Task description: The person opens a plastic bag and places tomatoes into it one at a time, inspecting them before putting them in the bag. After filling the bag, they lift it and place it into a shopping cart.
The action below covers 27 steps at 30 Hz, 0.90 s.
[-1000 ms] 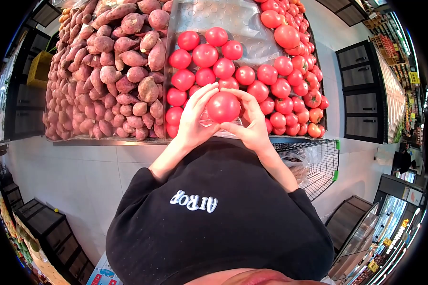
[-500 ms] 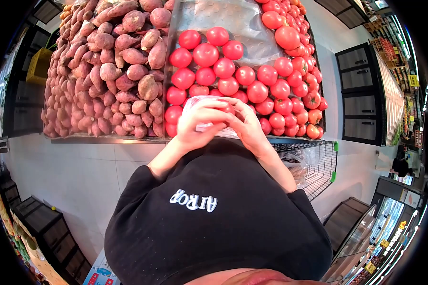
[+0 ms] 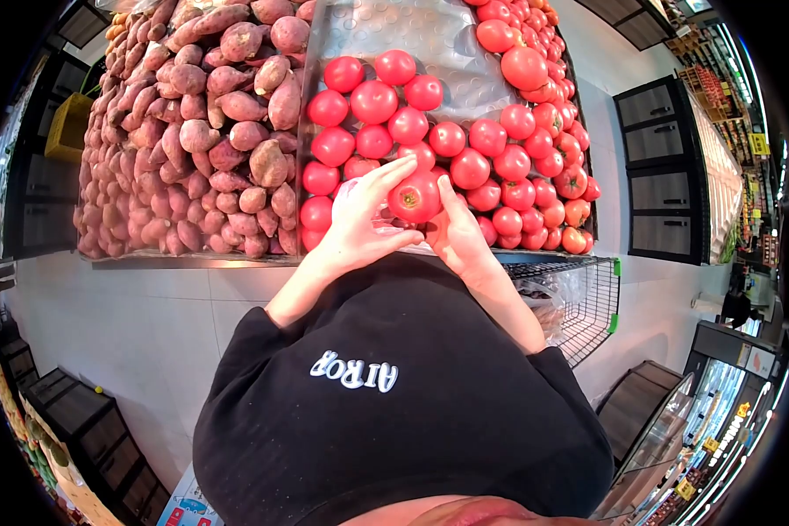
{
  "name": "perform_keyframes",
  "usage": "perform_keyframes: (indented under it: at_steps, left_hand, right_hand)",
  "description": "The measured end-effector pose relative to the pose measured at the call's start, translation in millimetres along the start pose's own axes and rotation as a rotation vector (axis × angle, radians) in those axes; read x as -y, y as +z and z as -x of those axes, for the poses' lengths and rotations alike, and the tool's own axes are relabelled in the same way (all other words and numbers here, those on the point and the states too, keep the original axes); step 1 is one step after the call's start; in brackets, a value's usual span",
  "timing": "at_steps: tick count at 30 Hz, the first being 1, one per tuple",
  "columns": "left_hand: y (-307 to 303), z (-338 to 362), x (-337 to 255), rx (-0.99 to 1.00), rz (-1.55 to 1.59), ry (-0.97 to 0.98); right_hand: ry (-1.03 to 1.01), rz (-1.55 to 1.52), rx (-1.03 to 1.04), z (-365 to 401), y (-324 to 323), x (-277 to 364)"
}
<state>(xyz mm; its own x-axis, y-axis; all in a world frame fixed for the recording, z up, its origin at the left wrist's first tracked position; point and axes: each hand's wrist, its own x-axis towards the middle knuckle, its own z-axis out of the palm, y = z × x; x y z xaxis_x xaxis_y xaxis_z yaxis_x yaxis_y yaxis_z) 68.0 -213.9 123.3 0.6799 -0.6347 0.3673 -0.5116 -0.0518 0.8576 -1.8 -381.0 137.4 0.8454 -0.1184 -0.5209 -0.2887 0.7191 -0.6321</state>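
Note:
Between my hands, over the front of the tomato display, is a red tomato (image 3: 415, 198) with its stem scar facing up. My left hand (image 3: 357, 217) curves around its left side, forefinger above and thumb below, with a clear plastic bag (image 3: 346, 188) gathered against it and mostly hidden. At the tomato's right side, my right hand (image 3: 458, 235) grips it with fingertips and thumb. Many loose tomatoes (image 3: 471, 168) lie just beyond both hands.
Sweet potatoes (image 3: 197, 136) fill the left section, past a dark divider (image 3: 307, 96). A grey bumpy liner (image 3: 394, 31) shows behind the tomatoes. On my right stands a wire shopping cart (image 3: 587, 311) holding bagged goods. Dark cabinets (image 3: 662, 171) stand farther right.
My hands have spread apart and turned, bringing the tomato between them into full view. Less of the plastic bag shows now. The view has shifted slightly.

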Motion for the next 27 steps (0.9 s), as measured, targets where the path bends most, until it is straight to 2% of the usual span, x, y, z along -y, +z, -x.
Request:
perform_keyframes:
  at_steps: [2,5,8,9,10,12,13,16,17,19,21,22,23,24,26,27]
  left_hand:
    - [9.1,3.1,11.0,-0.060,-0.072,0.006]
    - [11.0,7.0,11.7,-0.082,0.174,-0.183]
    - [14.2,11.3,14.8,-0.205,0.770,-0.322]
    - [11.4,11.5,17.0,-0.157,0.809,-0.286]
    - [8.6,14.2,23.0,-0.099,0.992,-0.350]
    - [4.4,20.2,32.4,0.022,1.355,-0.480]
    - [9.1,24.6,28.3,-0.013,1.297,-0.569]
    - [9.2,18.2,21.9,0.174,1.511,-0.463]
    - [11.6,17.6,20.3,0.135,1.376,-0.549]
    - [15.2,17.8,17.0,0.057,1.097,-0.708]
    - [8.5,14.7,11.3,0.210,0.490,-0.665]
    - [5.7,13.8,9.2,0.278,0.186,-0.628]
    - [8.6,17.1,13.4,0.197,0.058,-0.364]
    - [8.5,19.8,13.7,0.220,-0.084,-0.279]
    - [6.4,28.9,11.5,0.264,-0.364,-0.108]
    - [3.0,32.5,11.8,0.361,-0.372,-0.155]
  right_hand:
    - [-0.145,0.240,0.108,-11.4,-30.3,-10.1]
    - [-0.406,0.574,0.196,-6.2,-33.5,-10.9]
    - [-0.726,0.952,0.119,9.7,-13.6,-1.9]
    - [-0.837,1.128,0.079,15.8,-9.7,3.8]
    - [-0.947,1.305,0.038,18.6,-8.7,6.9]
    - [-1.046,1.354,0.005,19.1,-9.6,8.1]
    - [-1.106,1.394,-0.012,20.5,-8.7,9.7]
    - [-1.292,1.363,-0.022,15.5,-7.6,10.1]
    - [-1.354,1.325,-0.017,11.9,-7.9,10.0]
    - [-1.215,1.336,0.093,7.5,-12.8,8.8]
    - [-1.030,1.380,0.153,7.5,-19.0,10.6]
    - [-0.865,1.161,0.109,4.1,-25.0,8.3]
    - [-0.701,0.943,0.068,-3.9,-35.3,1.8]
    - [-0.537,0.724,0.028,-12.9,-45.9,-3.6]
    - [-0.500,0.697,0.036,-22.7,-64.2,-6.4]
    - [-0.446,0.678,0.063,-23.0,-69.2,-5.6]
